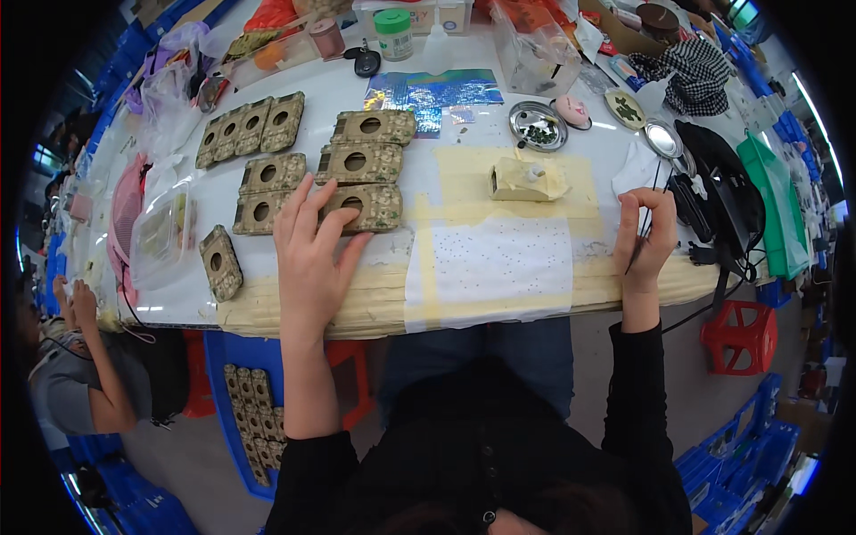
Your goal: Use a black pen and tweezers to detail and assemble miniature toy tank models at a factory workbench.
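My left hand (pixel 312 254) reaches over the table with its fingers spread. Its index finger and thumb rest at the near edge of a camouflage-patterned block with a round hole (pixel 379 198), resembling a toy tank hull. Several similar blocks (pixel 267 171) lie in groups around it, and a single one (pixel 220 262) lies tilted to the left. Off to the right, my right hand (pixel 649 234) is closed around dark tweezers (pixel 643 234), points downward. Between the hands lies a white sheet dotted with tiny specks (pixel 499 267), below a tape-covered block (pixel 526 180).
Round metal dishes, one with small dark green bits (pixel 539 126), stand beyond the sheet. A green-lidded jar (pixel 393 34) and clear bin (pixel 535 53) stand farther back. A black bag (pixel 727 183) lies right. Below, a blue tray (pixel 234 446) holds more blocks; a red stool (pixel 742 337) stands right.
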`<state>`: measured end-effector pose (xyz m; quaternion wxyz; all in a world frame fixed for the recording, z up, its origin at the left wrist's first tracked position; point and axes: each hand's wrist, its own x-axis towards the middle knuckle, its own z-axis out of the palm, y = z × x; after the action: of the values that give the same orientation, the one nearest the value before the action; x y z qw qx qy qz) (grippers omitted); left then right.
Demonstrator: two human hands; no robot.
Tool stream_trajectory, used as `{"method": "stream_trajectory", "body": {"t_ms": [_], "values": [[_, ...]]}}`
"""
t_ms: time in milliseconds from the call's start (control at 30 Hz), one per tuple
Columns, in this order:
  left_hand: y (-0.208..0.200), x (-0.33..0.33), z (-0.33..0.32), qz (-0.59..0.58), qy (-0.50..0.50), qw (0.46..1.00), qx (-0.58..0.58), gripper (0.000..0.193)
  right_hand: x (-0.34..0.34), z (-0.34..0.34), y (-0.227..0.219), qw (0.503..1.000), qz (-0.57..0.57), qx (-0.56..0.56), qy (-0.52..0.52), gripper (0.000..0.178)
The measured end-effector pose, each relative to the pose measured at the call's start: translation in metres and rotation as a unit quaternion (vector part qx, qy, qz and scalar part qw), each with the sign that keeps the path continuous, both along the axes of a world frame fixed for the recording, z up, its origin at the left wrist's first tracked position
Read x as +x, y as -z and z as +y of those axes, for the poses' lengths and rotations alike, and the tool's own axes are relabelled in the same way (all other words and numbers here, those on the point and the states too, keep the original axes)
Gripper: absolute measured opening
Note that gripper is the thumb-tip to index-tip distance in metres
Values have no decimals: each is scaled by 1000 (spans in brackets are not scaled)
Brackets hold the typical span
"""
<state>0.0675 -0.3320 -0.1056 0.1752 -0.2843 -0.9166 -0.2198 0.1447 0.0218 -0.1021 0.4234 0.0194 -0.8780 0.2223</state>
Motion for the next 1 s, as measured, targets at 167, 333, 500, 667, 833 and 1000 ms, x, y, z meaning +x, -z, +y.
{"method": "stream_trajectory", "body": {"t_ms": [167, 333, 500, 667, 833, 1000], "values": [[-2, 5, -1, -15, 25, 999, 14, 23, 4, 6, 4, 999, -33, -16, 16, 10], [0, 6, -4, 8, 45, 999, 21, 26, 8, 0, 8, 999, -30, -42, 15, 9], [-21, 24, 5, 36, 80, 995, 47, 32, 4, -7, -4, 998, -20, -42, -34, 7], [-41, 57, 37, -37, 197, 974, 107, 42, 23, -51, -36, 949, -47, -74, -303, 44], [-56, 60, 63, -89, 300, 943, 114, 39, 37, -77, -52, 907, -144, -79, -389, 44], [-52, 47, 67, -124, 350, 913, 168, 47, 40, -71, -54, 903, -137, -118, -391, 43]]}}
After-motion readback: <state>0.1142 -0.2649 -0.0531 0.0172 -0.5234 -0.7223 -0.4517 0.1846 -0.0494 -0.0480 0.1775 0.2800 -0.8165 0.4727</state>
